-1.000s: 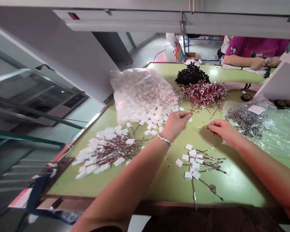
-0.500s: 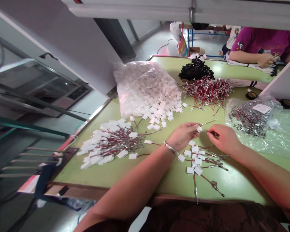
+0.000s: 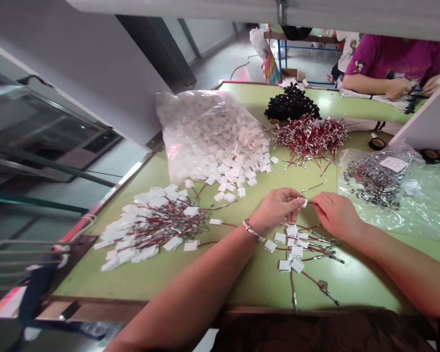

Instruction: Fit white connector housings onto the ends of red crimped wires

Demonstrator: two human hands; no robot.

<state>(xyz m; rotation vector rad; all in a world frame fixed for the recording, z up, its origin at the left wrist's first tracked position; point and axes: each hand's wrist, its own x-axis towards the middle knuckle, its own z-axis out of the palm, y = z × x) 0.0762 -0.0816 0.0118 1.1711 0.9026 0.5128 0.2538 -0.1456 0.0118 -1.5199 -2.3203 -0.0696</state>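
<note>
My left hand [image 3: 276,209] pinches a small white plastic connector [image 3: 304,202] above the green table [image 3: 190,278]. My right hand [image 3: 333,212] meets it from the right, fingers closed on the end of a thin red wire at the connector. Just below both hands lies a small cluster of finished red wires with white connectors [image 3: 300,249]. A larger heap of the same assemblies [image 3: 157,227] lies to the left.
A clear bag of white connectors [image 3: 209,134] spills toward the middle. Behind it are a pile of red terminal wires [image 3: 310,137] and a black bundle [image 3: 291,105]. A bag of wires [image 3: 379,178] lies right. A person in a magenta shirt [image 3: 396,61] works across the table.
My left hand came back from the loose connectors near the bag with one connector. Both hands drew together above the small cluster, and connector and wire end now meet.
</note>
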